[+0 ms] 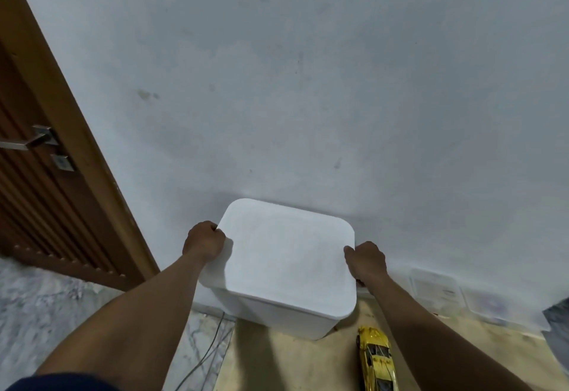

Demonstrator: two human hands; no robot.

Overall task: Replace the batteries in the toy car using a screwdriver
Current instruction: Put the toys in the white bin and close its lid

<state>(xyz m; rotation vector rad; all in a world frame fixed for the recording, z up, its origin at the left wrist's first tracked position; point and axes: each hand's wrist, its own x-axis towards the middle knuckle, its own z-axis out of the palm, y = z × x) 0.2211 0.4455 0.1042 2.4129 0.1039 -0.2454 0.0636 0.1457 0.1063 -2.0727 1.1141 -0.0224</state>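
- Hands grip a white lidded storage box (277, 316) from both sides, at the level of its lid (289, 261).
- Left hand (204, 242): fingers are curled tight against the lid's left edge, near the far corner, knuckles up.
- Right hand (366, 262): it clasps the lid's right edge, with the thumb lying on top of the rim and the other fingers tucked down the side, out of sight.
- Lid sits square on the box, which stands close against the pale wall (308, 82). Whether its base rests on the beige tabletop (292, 366) or hangs just above it cannot be told.
- Yellow toy car (376, 360) lies on that tabletop, roof up, just beside the box's near right corner and under the right forearm. Neither hand touches it.
- Clear plastic containers (437, 290) stand along the wall to the right of the box.
- Thin cable (212, 350) trails over the marble floor (37, 298) left of the table.
- Brown ribbed wooden door (37, 190) with a metal lever handle (27, 139) fills the left side.
- Dark sleeve (61, 383) shows at the bottom left.
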